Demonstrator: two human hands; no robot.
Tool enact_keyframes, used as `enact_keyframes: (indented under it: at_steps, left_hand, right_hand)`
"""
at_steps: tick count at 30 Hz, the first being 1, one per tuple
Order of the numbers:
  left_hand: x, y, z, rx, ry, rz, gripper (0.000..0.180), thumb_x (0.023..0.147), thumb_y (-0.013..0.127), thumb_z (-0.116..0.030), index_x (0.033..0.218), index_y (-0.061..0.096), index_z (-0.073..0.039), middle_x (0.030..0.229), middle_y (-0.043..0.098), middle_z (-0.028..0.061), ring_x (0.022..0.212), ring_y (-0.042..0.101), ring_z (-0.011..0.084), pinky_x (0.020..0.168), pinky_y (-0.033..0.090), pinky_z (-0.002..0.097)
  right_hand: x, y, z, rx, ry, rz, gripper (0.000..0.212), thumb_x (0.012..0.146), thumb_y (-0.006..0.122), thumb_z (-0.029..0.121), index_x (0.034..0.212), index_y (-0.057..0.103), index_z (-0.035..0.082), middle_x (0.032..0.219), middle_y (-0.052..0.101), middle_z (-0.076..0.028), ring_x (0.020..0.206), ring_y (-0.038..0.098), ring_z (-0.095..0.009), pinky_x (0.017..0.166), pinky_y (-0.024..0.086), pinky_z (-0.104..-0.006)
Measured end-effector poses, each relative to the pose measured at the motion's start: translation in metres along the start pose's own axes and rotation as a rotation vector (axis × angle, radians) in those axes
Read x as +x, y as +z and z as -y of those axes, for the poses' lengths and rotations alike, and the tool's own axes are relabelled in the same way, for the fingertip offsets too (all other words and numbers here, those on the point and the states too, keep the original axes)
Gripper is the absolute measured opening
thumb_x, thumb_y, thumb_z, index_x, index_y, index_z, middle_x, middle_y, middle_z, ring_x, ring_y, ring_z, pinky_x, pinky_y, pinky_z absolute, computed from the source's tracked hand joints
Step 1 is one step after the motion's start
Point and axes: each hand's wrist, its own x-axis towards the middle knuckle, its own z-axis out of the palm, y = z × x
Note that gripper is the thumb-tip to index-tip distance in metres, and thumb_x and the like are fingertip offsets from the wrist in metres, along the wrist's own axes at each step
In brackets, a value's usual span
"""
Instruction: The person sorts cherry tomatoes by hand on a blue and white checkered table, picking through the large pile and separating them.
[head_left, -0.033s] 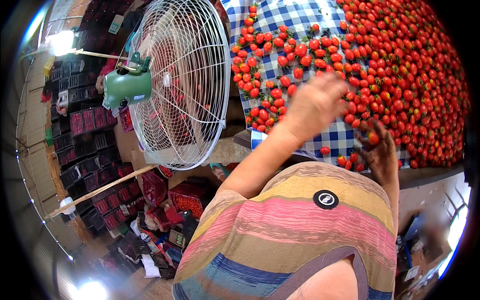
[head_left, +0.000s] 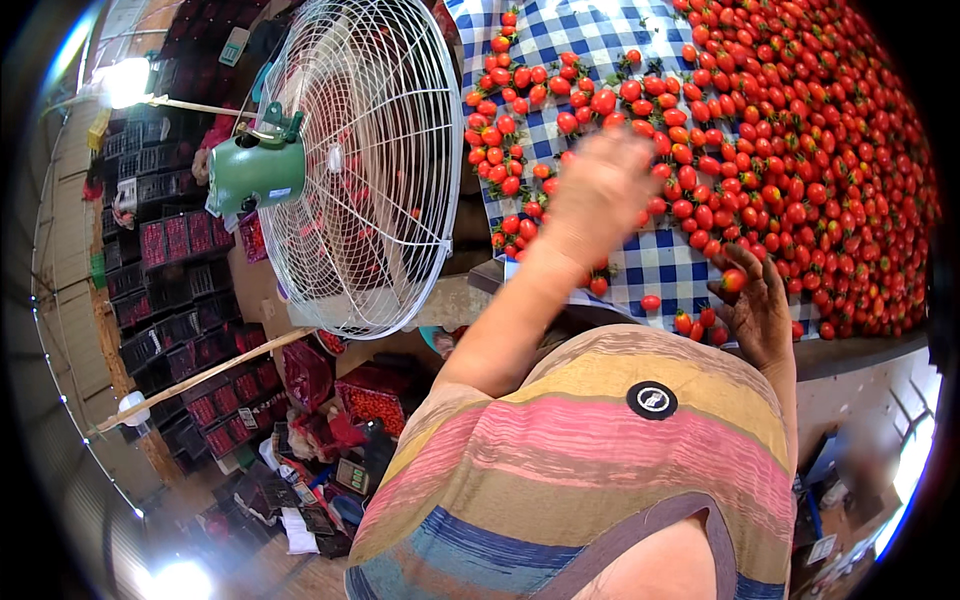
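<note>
Red cherry tomatoes (head_left: 820,170) lie in a thick heap on the right of a blue-and-white checked cloth (head_left: 650,25), with looser ones toward its left. My left hand (head_left: 605,190) is over the middle of the cloth, among the scattered tomatoes. Its fingers are smeared by motion, so whether they hold anything is hidden. By the near edge of the heap, my right hand (head_left: 755,305), dark-stained at the fingers, has a reddish-orange cherry tomato (head_left: 733,280) between thumb and fingers. A few tomatoes (head_left: 700,325) lie beside it at the cloth's near edge.
A large fan with a wire cage (head_left: 360,170) and green motor (head_left: 257,175) stands close on the left. Beyond it are stacked dark crates (head_left: 165,290), some holding red produce. Below stand a crate of tomatoes (head_left: 375,405) and a small scale (head_left: 352,475).
My left hand has shifted left across the cloth, away from the heap. My right hand's fingers have moved slightly left with the tomato in them.
</note>
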Motion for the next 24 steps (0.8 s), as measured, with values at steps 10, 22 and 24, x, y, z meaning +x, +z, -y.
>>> enact_keyframes:
  at_steps: [10, 22, 24]
  left_hand:
    - [-0.052, -0.017, 0.104, 0.406, -0.54, 0.323, 0.04, 0.083, 0.076, -0.017, 0.12, 0.061, -0.009, 0.11, 0.064, 0.0146, 0.103, 0.063, 0.0359, 0.087, 0.053, 0.0475]
    - [-0.039, -0.004, 0.08, 0.068, -0.578, 0.286, 0.026, 0.089, 0.07, -0.02, 0.108, 0.066, -0.002, 0.103, 0.064, 0.0211, 0.099, 0.064, 0.0396, 0.087, 0.051, 0.0444]
    - [-0.034, -0.008, 0.094, -0.047, -0.558, 0.322, 0.026, 0.088, 0.072, -0.017, 0.108, 0.067, -0.001, 0.102, 0.067, 0.0211, 0.093, 0.067, 0.0373, 0.084, 0.053, 0.0422]
  right_hand:
    - [0.041, -0.023, 0.027, 0.387, -0.207, -0.02, 0.036, 0.103, 0.055, 0.018, 0.132, 0.057, -0.002, 0.116, 0.065, -0.014, 0.086, 0.059, -0.018, 0.066, 0.052, -0.0264]
    - [0.055, -0.007, 0.004, 0.177, -0.123, -0.125, 0.032, 0.102, 0.06, 0.026, 0.124, 0.063, 0.002, 0.112, 0.069, -0.009, 0.089, 0.07, -0.017, 0.07, 0.06, -0.0262]
    - [0.058, -0.012, -0.001, 0.156, -0.077, -0.088, 0.032, 0.102, 0.06, 0.027, 0.125, 0.063, 0.004, 0.117, 0.068, -0.01, 0.095, 0.07, -0.019, 0.076, 0.06, -0.029]
